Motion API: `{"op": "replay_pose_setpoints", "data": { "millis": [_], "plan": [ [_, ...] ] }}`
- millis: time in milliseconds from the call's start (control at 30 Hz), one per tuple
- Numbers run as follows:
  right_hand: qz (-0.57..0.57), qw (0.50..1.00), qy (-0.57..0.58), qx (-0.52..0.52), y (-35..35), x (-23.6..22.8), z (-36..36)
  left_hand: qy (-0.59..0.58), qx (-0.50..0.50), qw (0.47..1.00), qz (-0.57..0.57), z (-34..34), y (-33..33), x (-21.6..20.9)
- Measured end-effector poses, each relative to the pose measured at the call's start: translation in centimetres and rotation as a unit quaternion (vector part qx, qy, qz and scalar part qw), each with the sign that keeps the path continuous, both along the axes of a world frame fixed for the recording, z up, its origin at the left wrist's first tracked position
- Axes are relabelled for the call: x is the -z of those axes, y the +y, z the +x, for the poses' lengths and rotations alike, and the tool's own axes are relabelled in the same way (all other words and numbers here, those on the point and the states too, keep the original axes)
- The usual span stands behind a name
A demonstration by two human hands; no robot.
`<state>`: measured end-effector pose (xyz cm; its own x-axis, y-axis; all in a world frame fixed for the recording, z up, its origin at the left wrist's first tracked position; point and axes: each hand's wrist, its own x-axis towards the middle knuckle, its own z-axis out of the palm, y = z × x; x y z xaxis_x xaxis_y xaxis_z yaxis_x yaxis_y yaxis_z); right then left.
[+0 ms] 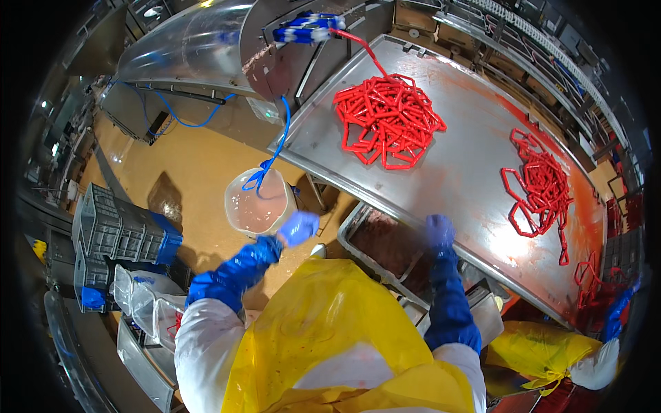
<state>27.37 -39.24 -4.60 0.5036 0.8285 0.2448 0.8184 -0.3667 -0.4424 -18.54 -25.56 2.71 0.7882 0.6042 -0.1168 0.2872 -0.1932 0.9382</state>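
Over the floor, near a round white tub (289,221), my left hand (299,228) in a thin blue-violet glove has its fingers curled together. Nothing shows in it. At the near edge of the steel table (413,196) is my right hand (440,231), gloved the same and smeared by motion. Its fingers cannot be made out. On the table lies a large heap of linked red sausages (389,120). One strand runs up from the heap to a blue and white machine part (308,29). Farther right lies a second pile of red sausage links (542,186).
Below the table edge stands a grey bin (350,234) with reddish meat residue. A blue hose (284,138) hangs into the white tub. Grey crates (117,224) are stacked at the left. A co-worker in a yellow apron (537,347) stands at the lower right.
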Motion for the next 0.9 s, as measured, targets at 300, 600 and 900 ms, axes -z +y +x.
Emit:
{"op": "replay_pose_setpoints", "data": {
  "millis": [300, 600, 900],
  "plan": [
    [-0.093, 0.990, 0.044, 0.101, 1.3, 2.7, 0.7, 0.091, -0.155, 0.709, 0.682, 9.1, 20.5, -21.0],
    [-0.063, 0.994, 0.014, 0.088, 1.4, 3.9, 1.1, 0.202, -0.130, 0.611, 0.754, 13.3, 26.9, -23.9],
    [-0.103, 0.987, 0.019, 0.118, 2.0, 3.9, 0.9, 0.230, -0.019, 0.716, 0.658, 17.6, 25.2, -12.5]
  ]
}}
